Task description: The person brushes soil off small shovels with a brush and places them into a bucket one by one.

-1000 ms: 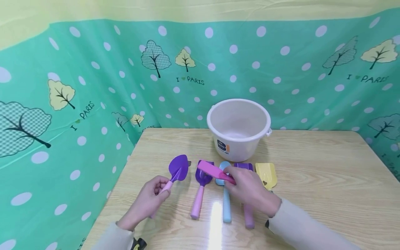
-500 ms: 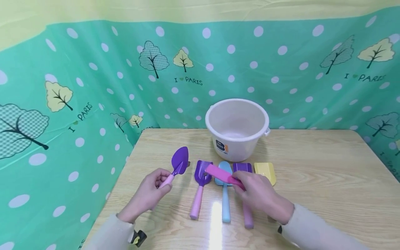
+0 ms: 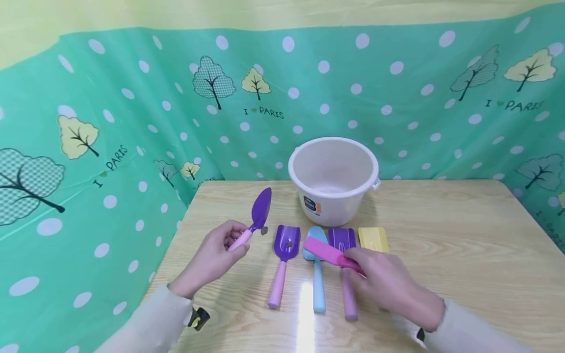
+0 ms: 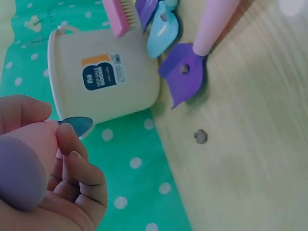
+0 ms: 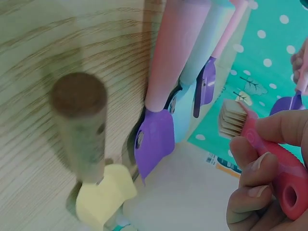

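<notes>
My left hand (image 3: 212,255) grips the pink handle of a small garden trowel (image 3: 261,208), its purple blade raised over the table and pointing up and away. My right hand (image 3: 386,279) holds a pink brush (image 3: 323,251) by its handle, above a row of hand shovels. In the right wrist view the pale bristles (image 5: 232,119) of the brush show. Under the brush lie a light blue shovel (image 3: 319,291) and a purple shovel with a mauve handle (image 3: 342,239). Left of them lies a purple scoop (image 3: 287,238) with a small stone in it. Partly behind my right hand is a yellow shovel (image 3: 372,239).
A white bucket (image 3: 328,212) stands behind the row of shovels, its inside bare. A small stone (image 4: 201,136) lies on the wooden table (image 3: 454,235) near the trowel. A green dotted cloth (image 3: 247,162) hangs at the back and sides.
My left hand has raised the trowel, and its blade has turned more edge-on. My right hand has moved right and nearer to me with the brush.
</notes>
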A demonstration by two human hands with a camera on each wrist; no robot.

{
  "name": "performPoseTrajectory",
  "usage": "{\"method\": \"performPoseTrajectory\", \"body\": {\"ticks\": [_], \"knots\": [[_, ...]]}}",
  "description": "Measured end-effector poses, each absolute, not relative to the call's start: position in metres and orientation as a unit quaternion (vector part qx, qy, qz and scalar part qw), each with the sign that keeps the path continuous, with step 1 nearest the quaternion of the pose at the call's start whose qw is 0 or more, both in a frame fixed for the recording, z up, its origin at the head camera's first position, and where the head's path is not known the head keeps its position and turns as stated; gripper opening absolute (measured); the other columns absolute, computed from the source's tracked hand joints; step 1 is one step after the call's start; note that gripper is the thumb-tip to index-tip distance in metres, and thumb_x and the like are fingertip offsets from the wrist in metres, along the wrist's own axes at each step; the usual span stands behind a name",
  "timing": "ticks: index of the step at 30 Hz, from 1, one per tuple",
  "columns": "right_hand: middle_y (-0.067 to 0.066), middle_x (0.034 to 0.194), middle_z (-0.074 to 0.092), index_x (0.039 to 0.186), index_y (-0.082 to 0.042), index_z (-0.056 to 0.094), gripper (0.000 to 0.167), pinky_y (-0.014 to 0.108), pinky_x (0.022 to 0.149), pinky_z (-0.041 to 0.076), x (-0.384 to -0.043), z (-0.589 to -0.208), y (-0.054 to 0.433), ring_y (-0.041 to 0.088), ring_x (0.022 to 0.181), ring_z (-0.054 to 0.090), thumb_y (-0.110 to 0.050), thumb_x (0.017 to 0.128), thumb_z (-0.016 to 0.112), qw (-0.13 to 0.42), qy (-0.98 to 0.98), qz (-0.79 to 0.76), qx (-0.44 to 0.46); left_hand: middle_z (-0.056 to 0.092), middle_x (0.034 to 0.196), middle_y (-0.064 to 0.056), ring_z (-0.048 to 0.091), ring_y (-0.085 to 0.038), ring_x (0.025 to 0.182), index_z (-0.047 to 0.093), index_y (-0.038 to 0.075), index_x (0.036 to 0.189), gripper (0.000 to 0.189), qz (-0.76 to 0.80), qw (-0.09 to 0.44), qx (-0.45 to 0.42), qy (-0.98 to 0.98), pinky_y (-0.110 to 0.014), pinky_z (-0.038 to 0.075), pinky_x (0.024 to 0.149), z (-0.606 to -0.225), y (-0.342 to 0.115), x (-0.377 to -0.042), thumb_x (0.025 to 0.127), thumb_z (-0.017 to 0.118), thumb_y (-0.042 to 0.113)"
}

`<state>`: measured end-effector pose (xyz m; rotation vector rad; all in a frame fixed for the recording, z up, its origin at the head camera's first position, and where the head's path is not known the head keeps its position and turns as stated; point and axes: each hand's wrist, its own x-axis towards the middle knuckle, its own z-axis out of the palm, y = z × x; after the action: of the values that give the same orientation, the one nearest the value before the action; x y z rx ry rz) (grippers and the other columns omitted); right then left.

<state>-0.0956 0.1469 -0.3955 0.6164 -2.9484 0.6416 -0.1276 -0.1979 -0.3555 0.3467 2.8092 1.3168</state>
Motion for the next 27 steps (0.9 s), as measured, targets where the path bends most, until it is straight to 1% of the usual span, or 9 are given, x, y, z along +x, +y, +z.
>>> {"method": "performPoseTrajectory", "body": {"ticks": [6,11,13,17,20,24,27], "knots": [[-0.014,0.074,0.057,0.105,-0.016,0.068,0.026,0.018,0.049,0.038,-0.091,-0.394,0.16,0.0,0.057,0.042,-0.016,0.079,0.074,0.051,-0.958,0.198,0.203,0.06,0.087,-0.002,0.055,-0.017,0.07,0.06,0.008,0.111,0.03,0.392,-0.013,0.153,0.907,-0.027,0.049,0.058,-0.337,-0.188,-0.14,0.082,0.069,0.007],[-0.017,0.069,0.051,0.1,-0.018,0.068,0.024,0.018,0.047,0.035,-0.085,-0.394,0.171,-0.001,0.055,0.039,-0.012,0.077,0.074,0.083,-0.954,0.198,0.207,0.061,0.086,-0.002,0.056,-0.016,0.071,0.06,0.007,0.112,0.032,0.369,-0.022,0.179,0.912,-0.029,0.05,0.06,-0.319,-0.175,-0.151,0.082,0.07,0.008],[-0.018,0.068,0.049,0.098,-0.019,0.068,0.023,0.018,0.046,0.033,-0.082,-0.394,0.173,-0.001,0.054,0.038,-0.013,0.077,0.074,0.088,-0.955,0.194,0.208,0.061,0.086,-0.002,0.057,-0.016,0.071,0.06,0.008,0.114,0.033,0.372,-0.01,0.181,0.91,-0.031,0.051,0.06,-0.312,-0.168,-0.155,0.083,0.07,0.009],[-0.018,0.068,0.048,0.1,-0.019,0.068,0.024,0.019,0.046,0.032,-0.078,-0.392,0.178,-0.002,0.053,0.036,-0.014,0.077,0.075,0.087,-0.956,0.189,0.206,0.06,0.085,-0.004,0.061,-0.017,0.066,0.058,0.009,0.118,0.034,0.392,0.035,0.178,0.902,-0.033,0.053,0.057,-0.3,-0.151,-0.164,0.085,0.068,0.01],[-0.017,0.071,0.052,0.101,-0.018,0.069,0.026,0.019,0.046,0.032,-0.075,-0.391,0.181,-0.002,0.054,0.037,-0.014,0.077,0.075,0.095,-0.956,0.185,0.208,0.06,0.086,-0.006,0.062,-0.019,0.059,0.058,0.01,0.117,0.033,0.391,0.057,0.181,0.901,-0.032,0.053,0.049,-0.294,-0.138,-0.172,0.086,0.067,0.008],[-0.016,0.075,0.057,0.101,-0.017,0.069,0.027,0.019,0.047,0.033,-0.073,-0.391,0.186,-0.002,0.056,0.039,-0.014,0.076,0.076,0.099,-0.956,0.182,0.207,0.06,0.089,-0.005,0.06,-0.02,0.06,0.059,0.012,0.116,0.033,0.371,0.075,0.188,0.906,-0.033,0.051,0.042,-0.288,-0.121,-0.185,0.084,0.069,0.009],[-0.017,0.072,0.053,0.101,-0.017,0.068,0.026,0.019,0.046,0.033,-0.073,-0.391,0.191,-0.002,0.054,0.038,-0.014,0.076,0.075,0.088,-0.959,0.185,0.196,0.061,0.088,-0.002,0.059,-0.019,0.065,0.061,0.013,0.113,0.031,0.343,0.076,0.203,0.914,-0.031,0.052,0.047,-0.285,-0.11,-0.195,0.083,0.07,0.01]]}}
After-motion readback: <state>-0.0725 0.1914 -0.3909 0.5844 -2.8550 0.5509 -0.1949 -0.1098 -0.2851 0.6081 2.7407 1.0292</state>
